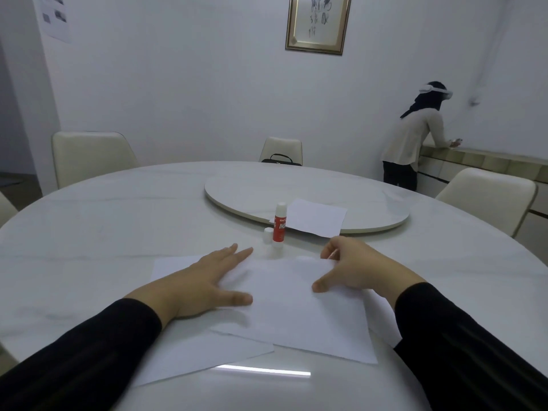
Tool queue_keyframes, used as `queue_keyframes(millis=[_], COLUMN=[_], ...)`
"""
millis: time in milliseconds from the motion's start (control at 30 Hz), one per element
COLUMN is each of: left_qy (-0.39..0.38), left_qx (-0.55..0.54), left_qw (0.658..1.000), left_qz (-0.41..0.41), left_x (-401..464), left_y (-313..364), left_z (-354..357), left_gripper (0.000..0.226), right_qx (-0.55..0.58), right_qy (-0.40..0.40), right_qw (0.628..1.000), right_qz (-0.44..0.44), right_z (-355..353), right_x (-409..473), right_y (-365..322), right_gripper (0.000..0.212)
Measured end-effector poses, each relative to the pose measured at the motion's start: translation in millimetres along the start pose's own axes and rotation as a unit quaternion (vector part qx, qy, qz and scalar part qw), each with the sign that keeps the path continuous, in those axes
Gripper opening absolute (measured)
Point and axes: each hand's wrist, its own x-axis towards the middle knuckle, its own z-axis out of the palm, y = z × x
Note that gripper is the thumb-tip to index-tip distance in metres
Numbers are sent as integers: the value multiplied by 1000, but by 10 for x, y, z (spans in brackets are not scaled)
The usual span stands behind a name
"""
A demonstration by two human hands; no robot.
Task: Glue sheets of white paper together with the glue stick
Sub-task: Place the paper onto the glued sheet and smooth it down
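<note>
Two white paper sheets lie overlapped in front of me on the round table [89, 232]. The top sheet [296, 310] sits skewed over the lower sheet [184, 354]. My left hand [201, 280] rests flat with fingers spread, pressing on the papers' left part. My right hand [353, 268] pinches the top sheet's far right edge between thumb and fingers. Beyond the hands a red and white glue stick [279, 226] stands upright without its cap. Its white cap [267, 235] stands just to its left. A third white sheet [315, 217] lies partly on the turntable.
A round turntable [370, 209] fills the table's middle. Cream chairs stand at the far left [89, 155], far side [281, 149] and right [489, 197]. A black bag [280, 160] sits on the far chair. A person [415, 137] leans on a counter at the right wall.
</note>
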Motion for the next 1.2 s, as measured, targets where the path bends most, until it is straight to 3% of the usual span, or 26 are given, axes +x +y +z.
queue_keyframes(millis=[167,300,467,667,733,833,900,1033,1200], left_qy=[13,17,15,26,34,57,72,90,95], left_qx=[5,1,22,24,15,-60,-93,-103,-35], left_qw=[1000,1000,999,999,999,996,993,991,995], left_qz=[-23,-22,-28,-29,-22,16,28,2,18], left_x=[-3,-11,0,16,19,12,6,24,69], left_y=[4,21,40,21,22,52,62,5,-20], left_z=[18,11,16,20,15,-5,-5,23,39], left_gripper=[116,116,110,102,88,33,27,36,25], right_qx=[112,228,125,195,211,219,227,379,517], right_qy=[-26,-52,53,-27,-19,-11,-4,59,192], right_qw=[993,972,989,978,976,975,973,923,834], right_qz=[24,-7,-54,-62,-53,-43,-41,-40,12], right_z=[-69,-92,-100,-205,-205,-179,-194,-434,-675], right_x=[-69,-141,-126,-224,-227,-214,-235,-315,-240], right_y=[134,201,237,367,375,375,390,520,565], right_gripper=[60,32,5,11,11,10,11,15,16])
